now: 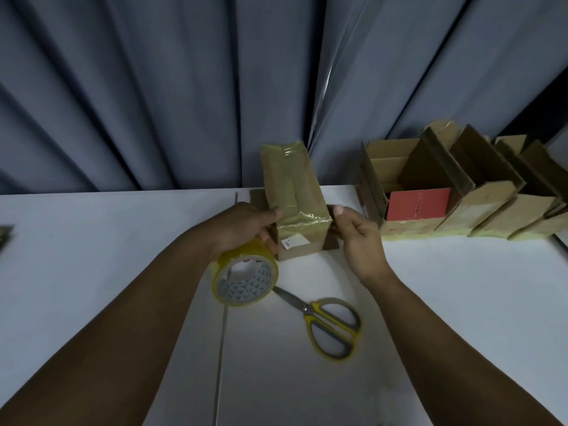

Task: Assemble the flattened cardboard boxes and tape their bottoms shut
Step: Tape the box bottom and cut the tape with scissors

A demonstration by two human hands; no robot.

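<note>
A small cardboard box (295, 192) stands upside down at the middle of the white table (123, 241), its bottom flaps covered with shiny tape. My left hand (246, 226) grips the box's left side, thumb on the taped top, and also holds a yellow tape roll (244, 276) below the palm. My right hand (353, 232) pinches the box's right edge near a brown flap. Yellow-handled scissors (325, 321) lie on the table just in front of the box.
A row of assembled open boxes (461, 192) stands at the back right; one shows a red inner face (418, 204). A dark curtain (184, 87) hangs behind the table. A dark object (4, 238) sits at the far left edge.
</note>
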